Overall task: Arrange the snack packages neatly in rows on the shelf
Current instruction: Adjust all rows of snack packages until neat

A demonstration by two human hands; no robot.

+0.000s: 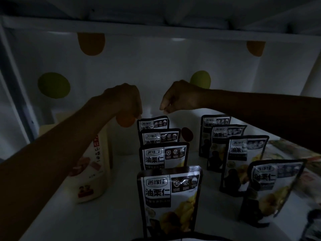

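Two rows of black-and-white snack packages stand upright on the white shelf (86, 221). The left row runs from a front pack (170, 197) to a rear pack (153, 123). The right row runs from a front pack (274, 181) to a rear pack (215, 122). My left hand (125, 100) hangs over the rear left pack with its fingers curled down, tips at the pack's top left corner. The dim light hides whether they pinch it. My right hand (178, 96) hovers just above the same pack's right side, fingers loosely curled, holding nothing.
A tall cream snack bag (93, 162) stands at the left under my left forearm. Flat colourful packs (295, 152) lie at the right end of the shelf. The white back panel (139, 66) carries green and orange dots, and an upper shelf edge (156, 30) runs overhead.
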